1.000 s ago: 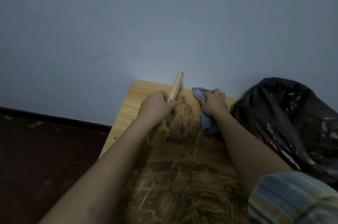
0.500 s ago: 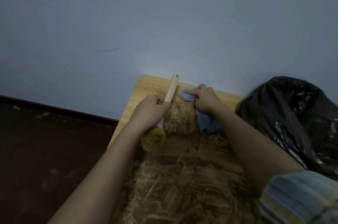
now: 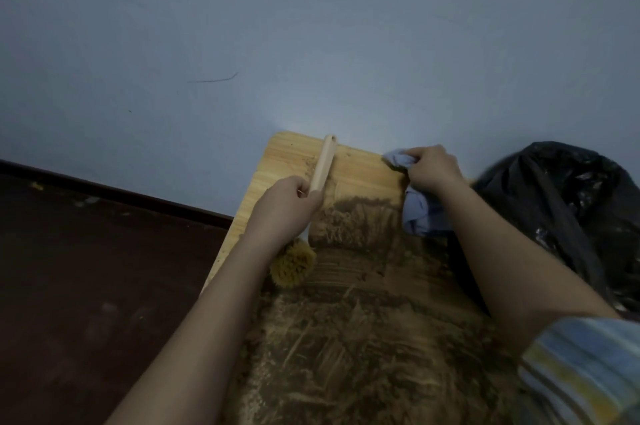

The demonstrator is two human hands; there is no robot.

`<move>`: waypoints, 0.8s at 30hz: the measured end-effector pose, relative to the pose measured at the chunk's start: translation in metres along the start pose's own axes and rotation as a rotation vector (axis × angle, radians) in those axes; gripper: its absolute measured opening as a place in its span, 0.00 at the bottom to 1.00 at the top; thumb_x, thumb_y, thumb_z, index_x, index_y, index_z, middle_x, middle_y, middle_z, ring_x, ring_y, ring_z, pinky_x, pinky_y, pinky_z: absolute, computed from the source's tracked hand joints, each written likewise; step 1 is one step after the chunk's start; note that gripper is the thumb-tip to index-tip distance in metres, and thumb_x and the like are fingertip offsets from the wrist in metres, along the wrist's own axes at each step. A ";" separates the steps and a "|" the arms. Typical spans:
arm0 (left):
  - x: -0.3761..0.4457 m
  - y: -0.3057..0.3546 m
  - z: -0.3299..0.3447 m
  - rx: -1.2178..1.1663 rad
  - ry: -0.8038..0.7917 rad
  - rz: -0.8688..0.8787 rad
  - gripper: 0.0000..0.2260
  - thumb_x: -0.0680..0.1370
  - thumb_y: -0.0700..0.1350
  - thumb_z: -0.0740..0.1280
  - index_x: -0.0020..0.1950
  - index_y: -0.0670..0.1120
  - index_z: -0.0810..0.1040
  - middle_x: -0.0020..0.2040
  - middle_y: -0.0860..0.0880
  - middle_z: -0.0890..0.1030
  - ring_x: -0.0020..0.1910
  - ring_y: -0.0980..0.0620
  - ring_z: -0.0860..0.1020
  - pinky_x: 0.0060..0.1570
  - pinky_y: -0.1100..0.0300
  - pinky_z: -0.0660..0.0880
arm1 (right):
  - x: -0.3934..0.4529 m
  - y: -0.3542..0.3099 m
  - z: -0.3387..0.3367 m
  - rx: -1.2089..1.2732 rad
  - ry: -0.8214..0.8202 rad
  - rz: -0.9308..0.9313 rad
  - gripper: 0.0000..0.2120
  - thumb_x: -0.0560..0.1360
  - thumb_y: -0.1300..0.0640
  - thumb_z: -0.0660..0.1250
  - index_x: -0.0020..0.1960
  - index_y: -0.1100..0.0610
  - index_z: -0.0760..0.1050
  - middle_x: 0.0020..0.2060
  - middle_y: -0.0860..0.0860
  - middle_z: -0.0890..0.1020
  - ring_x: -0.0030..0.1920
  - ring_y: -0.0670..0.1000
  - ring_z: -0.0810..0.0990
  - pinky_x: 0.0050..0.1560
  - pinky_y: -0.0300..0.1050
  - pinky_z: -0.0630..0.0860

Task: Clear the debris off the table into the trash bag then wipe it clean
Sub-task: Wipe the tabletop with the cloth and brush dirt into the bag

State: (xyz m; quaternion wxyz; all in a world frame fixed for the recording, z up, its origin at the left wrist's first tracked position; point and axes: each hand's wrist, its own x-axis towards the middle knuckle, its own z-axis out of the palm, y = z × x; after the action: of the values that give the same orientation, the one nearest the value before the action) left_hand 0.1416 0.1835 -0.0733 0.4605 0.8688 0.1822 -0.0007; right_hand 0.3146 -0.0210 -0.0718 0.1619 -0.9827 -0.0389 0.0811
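A light wooden table [image 3: 294, 154] stands against the wall, most of its top smeared with brown dirt [image 3: 363, 320]. My left hand [image 3: 284, 209] grips the wooden handle of a scrub brush [image 3: 323, 164]; its yellow bristle head [image 3: 292, 267] rests on the table near the left edge. My right hand [image 3: 431, 170] grips a crumpled blue cloth [image 3: 420, 213] at the table's far right, by the wall. A black trash bag [image 3: 561, 209] sits against the table's right side.
A pale blue wall [image 3: 311, 43] rises directly behind the table. Dark reddish floor [image 3: 104, 268] with a dark skirting board lies to the left. My striped sleeve [image 3: 581, 369] shows at the lower right.
My right hand has slid the blue cloth to the right along the far edge, leaving a cleaner strip of wood. My left hand and the brush stayed about where they were.
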 end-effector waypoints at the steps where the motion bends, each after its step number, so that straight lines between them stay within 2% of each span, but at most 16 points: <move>1: 0.000 -0.002 -0.001 0.015 0.001 0.001 0.11 0.77 0.51 0.63 0.47 0.44 0.76 0.41 0.45 0.80 0.38 0.46 0.78 0.32 0.58 0.69 | -0.001 0.000 0.008 -0.050 -0.021 0.061 0.23 0.77 0.63 0.57 0.69 0.47 0.72 0.67 0.58 0.70 0.65 0.64 0.67 0.62 0.55 0.71; 4: -0.002 -0.006 -0.001 0.042 -0.007 0.011 0.09 0.77 0.51 0.63 0.44 0.47 0.75 0.39 0.48 0.78 0.35 0.51 0.75 0.31 0.58 0.67 | -0.002 -0.010 0.029 -0.133 0.006 0.056 0.25 0.77 0.65 0.57 0.71 0.47 0.69 0.66 0.58 0.64 0.66 0.64 0.61 0.58 0.57 0.70; 8: 0.000 -0.011 -0.004 0.046 -0.001 0.016 0.10 0.77 0.52 0.63 0.45 0.46 0.76 0.40 0.47 0.78 0.37 0.50 0.76 0.33 0.57 0.68 | 0.008 -0.025 0.038 -0.195 0.061 -0.014 0.22 0.77 0.64 0.56 0.68 0.51 0.69 0.62 0.58 0.66 0.63 0.63 0.64 0.53 0.55 0.70; 12: 0.002 -0.015 -0.005 0.034 0.007 0.006 0.12 0.77 0.51 0.63 0.47 0.43 0.77 0.43 0.43 0.79 0.38 0.48 0.75 0.34 0.57 0.67 | 0.014 -0.027 0.038 -0.255 0.041 -0.073 0.20 0.78 0.63 0.57 0.68 0.51 0.70 0.61 0.58 0.67 0.61 0.63 0.66 0.49 0.52 0.68; 16: 0.003 -0.013 -0.003 -0.020 -0.012 -0.010 0.11 0.77 0.51 0.63 0.47 0.44 0.77 0.44 0.44 0.80 0.43 0.44 0.78 0.37 0.56 0.70 | 0.018 -0.041 0.040 -0.268 0.024 -0.166 0.20 0.80 0.62 0.56 0.70 0.50 0.69 0.62 0.58 0.67 0.61 0.63 0.67 0.51 0.53 0.69; 21: 0.002 -0.011 0.000 -0.044 -0.024 -0.026 0.09 0.78 0.51 0.64 0.47 0.45 0.76 0.44 0.45 0.80 0.43 0.46 0.78 0.38 0.55 0.71 | 0.013 -0.052 0.050 -0.242 -0.076 -0.313 0.25 0.81 0.66 0.53 0.73 0.46 0.66 0.62 0.57 0.65 0.60 0.61 0.63 0.58 0.58 0.69; 24: 0.000 -0.009 0.000 -0.028 -0.028 -0.024 0.08 0.78 0.52 0.64 0.47 0.48 0.76 0.42 0.48 0.79 0.39 0.49 0.77 0.36 0.57 0.70 | 0.007 -0.061 0.052 -0.173 -0.171 -0.405 0.26 0.79 0.68 0.53 0.70 0.47 0.70 0.61 0.56 0.65 0.55 0.57 0.64 0.53 0.50 0.67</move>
State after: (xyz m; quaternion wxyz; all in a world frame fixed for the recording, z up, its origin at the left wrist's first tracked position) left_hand 0.1386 0.1884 -0.0803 0.4749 0.8599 0.1863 -0.0157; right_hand 0.3097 0.0536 -0.1012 0.0860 -0.9547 -0.2554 0.1260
